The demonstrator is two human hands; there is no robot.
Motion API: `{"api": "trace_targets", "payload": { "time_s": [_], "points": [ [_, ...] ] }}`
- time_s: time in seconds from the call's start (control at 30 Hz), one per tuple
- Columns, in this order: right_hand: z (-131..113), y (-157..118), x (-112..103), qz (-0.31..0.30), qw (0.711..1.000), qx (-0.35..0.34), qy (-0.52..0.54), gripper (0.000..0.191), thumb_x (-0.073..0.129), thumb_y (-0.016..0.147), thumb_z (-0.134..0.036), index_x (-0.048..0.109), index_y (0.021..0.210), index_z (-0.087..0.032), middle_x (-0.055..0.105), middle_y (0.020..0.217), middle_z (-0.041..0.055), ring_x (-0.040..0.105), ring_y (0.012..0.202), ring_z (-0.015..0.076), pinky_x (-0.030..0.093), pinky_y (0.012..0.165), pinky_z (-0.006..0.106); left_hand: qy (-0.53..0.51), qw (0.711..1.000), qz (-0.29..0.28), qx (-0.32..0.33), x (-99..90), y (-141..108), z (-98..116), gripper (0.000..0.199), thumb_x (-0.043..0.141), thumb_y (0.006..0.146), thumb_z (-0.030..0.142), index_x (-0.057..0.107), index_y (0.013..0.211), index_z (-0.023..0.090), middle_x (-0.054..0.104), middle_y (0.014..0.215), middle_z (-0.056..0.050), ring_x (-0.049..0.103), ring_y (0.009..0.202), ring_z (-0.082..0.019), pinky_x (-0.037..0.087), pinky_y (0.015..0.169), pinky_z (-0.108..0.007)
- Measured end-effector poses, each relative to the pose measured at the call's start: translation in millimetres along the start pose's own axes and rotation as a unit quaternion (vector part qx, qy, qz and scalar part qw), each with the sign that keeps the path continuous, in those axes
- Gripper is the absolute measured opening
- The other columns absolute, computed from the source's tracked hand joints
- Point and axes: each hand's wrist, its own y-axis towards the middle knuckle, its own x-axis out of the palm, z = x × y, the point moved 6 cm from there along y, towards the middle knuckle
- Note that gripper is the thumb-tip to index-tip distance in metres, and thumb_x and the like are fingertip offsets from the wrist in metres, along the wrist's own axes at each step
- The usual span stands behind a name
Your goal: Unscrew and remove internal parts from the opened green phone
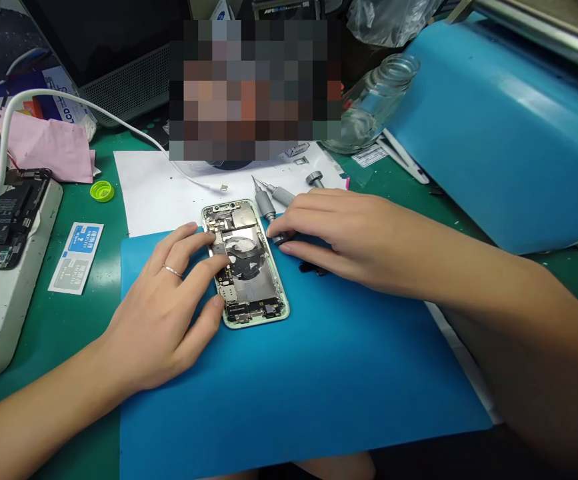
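A slip of the screwdriver (265, 203) pinched by the right hand (341, 233) could scratch the open phone (265, 283) touched by the left hand (161, 310), fingers apart.

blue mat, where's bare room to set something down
Bare: the blue mat from below the phone to the near edge, and green table between the card and left forearm. Crowded: around the phone, with the left hand, right hand and screwdrivers close by.

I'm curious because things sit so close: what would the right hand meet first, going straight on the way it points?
Past the screwdriver it seems to pinch, the right hand would likely meet the opened phone, though depth is unclear.
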Motion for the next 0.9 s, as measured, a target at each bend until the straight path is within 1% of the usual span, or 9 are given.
{"api": "trace_targets", "payload": {
  "time_s": [0.07, 0.13, 0.3, 0.4, 0.47, 0.57, 0.67, 0.77, 0.9],
  "points": [
    [-0.3, 0.5, -2.7, 0.002, 1.000, -0.002, 0.001, 0.017, 0.050, 0.103, -0.024, 0.066, 0.106, -0.018, 0.068, 0.096, 0.0080, 0.065, 0.090, 0.0253, 0.048, 0.076, 0.037, -0.001, 1.000, 0.002, 0.001, -0.5, -0.3, -0.2, 0.036, 0.047, 0.103, 0.025, 0.053, 0.137, 0.016, 0.046, 0.150, -0.016, 0.030, 0.152, -0.035, 0.037, 0.122, -0.058],
    [-1.9, 1.3, -10.6, 0.033, 0.999, -0.003, 0.002, 0.017, 0.050, 0.104, -0.024, 0.065, 0.107, -0.018, 0.070, 0.097, 0.0078, 0.066, 0.092, 0.0243, 0.050, 0.076, 0.036, 0.001, 1.000, 0.005, 0.002, -0.9, -0.4, -0.3, 0.036, 0.047, 0.103, 0.025, 0.053, 0.137, 0.016, 0.047, 0.150, -0.016, 0.031, 0.152, -0.036, 0.038, 0.121, -0.058],
    [-7.4, -2.9, -33.9, 0.176, 0.984, 0.013, -0.014, 0.013, 0.057, 0.103, -0.028, 0.066, 0.108, -0.020, 0.071, 0.093, 0.0051, 0.067, 0.084, 0.0190, 0.053, 0.075, 0.032, 0.001, 1.000, 0.006, 0.002, -0.4, -0.5, -0.6, 0.036, 0.045, 0.102, 0.022, 0.052, 0.137, 0.016, 0.047, 0.150, -0.016, 0.031, 0.152, -0.035, 0.038, 0.122, -0.059],
    [-11.7, -10.7, -42.3, 0.276, 0.961, -0.004, 0.000, 0.008, 0.063, 0.101, -0.027, 0.068, 0.103, -0.022, 0.072, 0.092, 0.0023, 0.066, 0.079, 0.0150, 0.052, 0.073, 0.030, -0.003, 1.000, 0.005, 0.003, 0.0, -0.7, -0.5, 0.038, 0.045, 0.100, 0.020, 0.051, 0.138, 0.016, 0.047, 0.150, -0.016, 0.031, 0.152, -0.035, 0.036, 0.123, -0.058],
    [-10.7, -15.7, -45.1, 0.327, 0.945, 0.006, 0.017, 0.011, 0.063, 0.101, -0.029, 0.071, 0.102, -0.021, 0.071, 0.091, 0.0025, 0.063, 0.077, 0.0143, 0.050, 0.071, 0.031, -0.005, 1.000, 0.004, 0.006, 0.3, -0.6, -0.1, 0.039, 0.045, 0.099, 0.019, 0.051, 0.137, 0.015, 0.047, 0.149, -0.017, 0.031, 0.152, -0.035, 0.036, 0.123, -0.058],
    [-7.5, -17.7, -44.3, 0.345, 0.937, 0.042, 0.028, 0.019, 0.060, 0.103, -0.034, 0.073, 0.101, -0.021, 0.068, 0.089, 0.0047, 0.061, 0.077, 0.0151, 0.049, 0.069, 0.033, -0.007, 1.000, 0.004, 0.009, 0.5, 0.3, 0.8, 0.038, 0.046, 0.099, 0.020, 0.052, 0.135, 0.013, 0.048, 0.148, -0.018, 0.032, 0.151, -0.036, 0.036, 0.123, -0.060],
    [-5.7, -16.4, -41.9, 0.343, 0.936, 0.067, 0.042, 0.017, 0.060, 0.102, -0.033, 0.073, 0.099, -0.022, 0.067, 0.091, 0.0051, 0.063, 0.080, 0.0153, 0.053, 0.068, 0.032, -0.007, 1.000, 0.004, 0.009, 0.7, 1.3, 1.4, 0.038, 0.046, 0.099, 0.021, 0.052, 0.135, 0.013, 0.049, 0.147, -0.019, 0.033, 0.150, -0.038, 0.037, 0.121, -0.062],
    [-0.3, -15.1, -37.7, 0.353, 0.925, 0.107, 0.086, 0.016, 0.061, 0.099, -0.034, 0.072, 0.100, -0.023, 0.070, 0.097, 0.0068, 0.067, 0.089, 0.0201, 0.055, 0.064, 0.033, -0.005, 1.000, 0.006, 0.012, 0.4, 1.2, 2.0, 0.037, 0.046, 0.099, 0.022, 0.052, 0.135, 0.013, 0.050, 0.146, -0.019, 0.035, 0.149, -0.038, 0.039, 0.120, -0.064],
    [2.0, -12.7, -31.5, 0.383, 0.907, 0.097, 0.145, 0.015, 0.059, 0.097, -0.028, 0.072, 0.103, -0.022, 0.072, 0.101, 0.0095, 0.072, 0.086, 0.0220, 0.056, 0.065, 0.035, -0.019, 1.000, 0.005, 0.015, -0.2, 0.2, 2.2, 0.036, 0.047, 0.099, 0.021, 0.052, 0.134, 0.013, 0.051, 0.148, -0.018, 0.033, 0.150, -0.037, 0.037, 0.122, -0.061]
  ]
}}
